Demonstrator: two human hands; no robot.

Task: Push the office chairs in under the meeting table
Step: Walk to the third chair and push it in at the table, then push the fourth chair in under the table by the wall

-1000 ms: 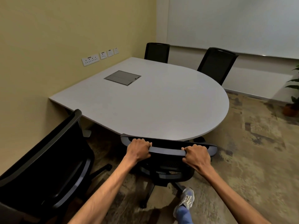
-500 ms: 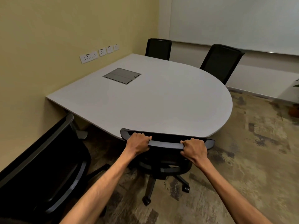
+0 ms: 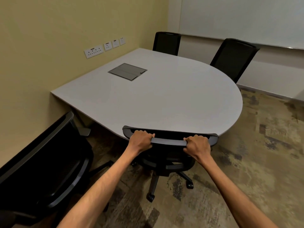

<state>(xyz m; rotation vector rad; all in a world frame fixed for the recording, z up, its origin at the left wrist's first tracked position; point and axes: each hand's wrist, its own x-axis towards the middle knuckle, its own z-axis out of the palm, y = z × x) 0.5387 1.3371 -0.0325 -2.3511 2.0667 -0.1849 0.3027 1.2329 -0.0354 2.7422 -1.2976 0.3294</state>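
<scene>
A white meeting table (image 3: 164,96) with a rounded right end stands against the yellow wall. Directly in front of me a black office chair (image 3: 169,141) has its backrest top at the table's near edge, its seat hidden under the tabletop. My left hand (image 3: 140,141) grips the left part of the backrest's top bar and my right hand (image 3: 197,146) grips the right part. A second black chair (image 3: 49,162) stands pulled out at the lower left, apart from the table. Two more black chairs, one (image 3: 167,42) and the other (image 3: 233,58), sit at the far side.
A grey cable hatch (image 3: 127,71) is set into the tabletop. Wall sockets (image 3: 105,46) line the yellow wall. A whiteboard (image 3: 246,18) hangs on the back wall. Patterned brown carpet (image 3: 255,162) stretches to the right.
The chair in my hands has rolled forward toward the table, its backrest now meeting the table edge. My foot is out of view and my view has shifted forward.
</scene>
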